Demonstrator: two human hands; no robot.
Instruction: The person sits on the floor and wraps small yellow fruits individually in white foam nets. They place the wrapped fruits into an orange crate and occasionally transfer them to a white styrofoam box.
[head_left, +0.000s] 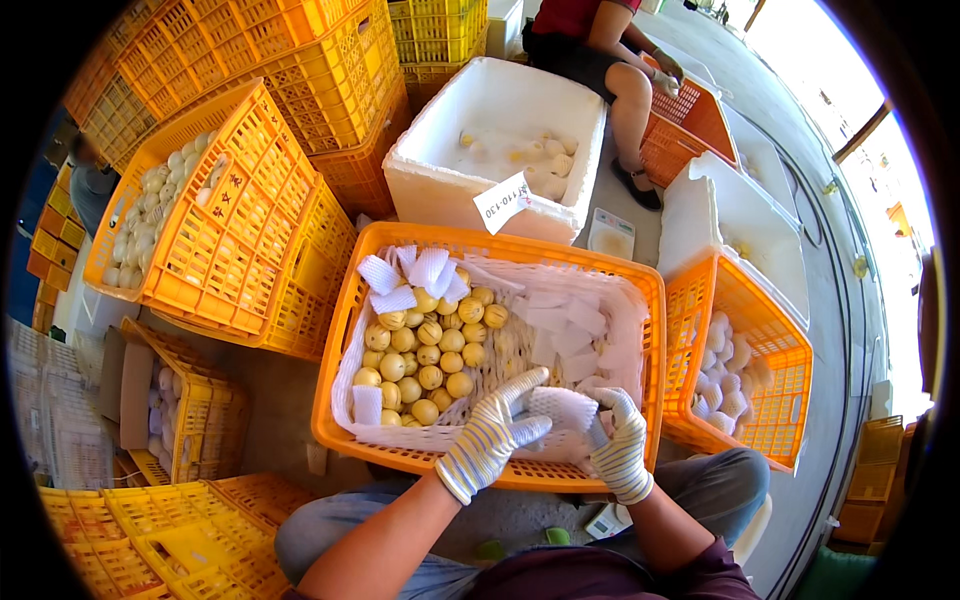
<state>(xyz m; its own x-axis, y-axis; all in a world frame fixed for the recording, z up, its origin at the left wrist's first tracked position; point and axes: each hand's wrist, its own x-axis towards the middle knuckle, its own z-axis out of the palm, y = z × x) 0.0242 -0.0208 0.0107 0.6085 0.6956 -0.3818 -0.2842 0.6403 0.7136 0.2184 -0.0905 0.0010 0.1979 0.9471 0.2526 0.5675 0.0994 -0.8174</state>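
Observation:
My left hand (495, 435), in a striped knit glove, has its fingers spread at the left side of a white foam net sleeve (564, 409). Gloved the same way, my right hand (621, 442) pinches the sleeve's right end. Whether a fruit is inside it, I cannot tell. Both hands are over the front right part of an orange plastic crate (487, 474) lined with white netting. Round yellow fruits with dark stripes (429, 354) fill its left half. Folded foam sleeves (431, 270) lie on their back edge, and more flat sleeves (574, 322) lie at the right.
Behind stands a white foam box (427, 180) with some fruits. A crate of sleeved fruits (750, 427) is at right, a tilted crate of pale fruits (247, 217) at left. Stacked yellow crates (322, 82) rise behind. A co-worker (592, 45) sits at the back; a scale (607, 521) is near my knees.

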